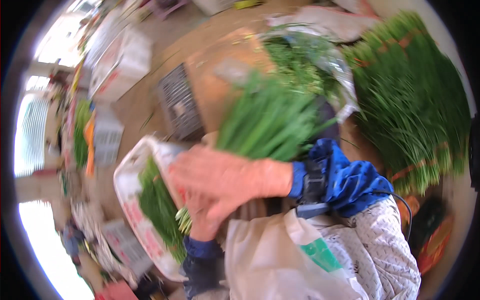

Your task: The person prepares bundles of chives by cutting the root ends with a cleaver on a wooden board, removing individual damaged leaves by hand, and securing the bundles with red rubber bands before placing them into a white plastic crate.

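Note:
A bunch of green chives [258,120] lies beneath and beyond my hands, its leaves fanned out and motion-blurred. My left hand [200,219], mostly covered, is closed around the bunch near its pale stem ends [183,220]. Across it lies my right hand [228,174], back up and blurred; its fingertips are hard to make out, so its hold cannot be told. To the left, a white foam box [127,198] contains more chives [155,202]. Large tied bundles of chives [412,93] are stacked at the right.
A dark slotted crate [180,101] stands beside an orange-brown board [210,63]. Loose greens [296,60] lie on silvery sheeting beyond it. White boxes [123,63] stand at upper left, with another box [107,135] below them. A pale apron [262,258] covers my lap.

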Tool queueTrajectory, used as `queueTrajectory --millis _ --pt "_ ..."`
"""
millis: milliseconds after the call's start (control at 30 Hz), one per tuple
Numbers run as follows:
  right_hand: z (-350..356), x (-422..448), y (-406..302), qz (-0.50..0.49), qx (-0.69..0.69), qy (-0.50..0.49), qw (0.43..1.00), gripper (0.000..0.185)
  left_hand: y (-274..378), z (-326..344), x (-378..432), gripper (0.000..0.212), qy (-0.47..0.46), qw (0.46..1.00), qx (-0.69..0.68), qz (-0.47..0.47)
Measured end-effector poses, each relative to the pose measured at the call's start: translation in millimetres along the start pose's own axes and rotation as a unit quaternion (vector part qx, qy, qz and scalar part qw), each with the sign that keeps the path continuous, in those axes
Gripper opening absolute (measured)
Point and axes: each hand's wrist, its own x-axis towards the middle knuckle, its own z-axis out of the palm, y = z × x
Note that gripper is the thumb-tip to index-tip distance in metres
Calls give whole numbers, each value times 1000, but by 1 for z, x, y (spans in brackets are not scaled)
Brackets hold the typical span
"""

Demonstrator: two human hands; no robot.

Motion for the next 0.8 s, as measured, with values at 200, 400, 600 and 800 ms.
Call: queueTrajectory --millis 200,400,600,800 --pt "-18 -16 13 120 -56 -286 949 89 14 -75 -79 20 -84 955 -276 -66" --pt "-23 -22 1 134 -9 -236 962 81 1 31 -140 40 -18 939 -273 -209" --pt "-26 4 -28 79 -119 -280 949 96 2 100 -116 61 108 797 -550 -223" --pt "-22 22 -20 115 -122 -172 971 100 -7 24 -61 73 133 739 -647 -135"
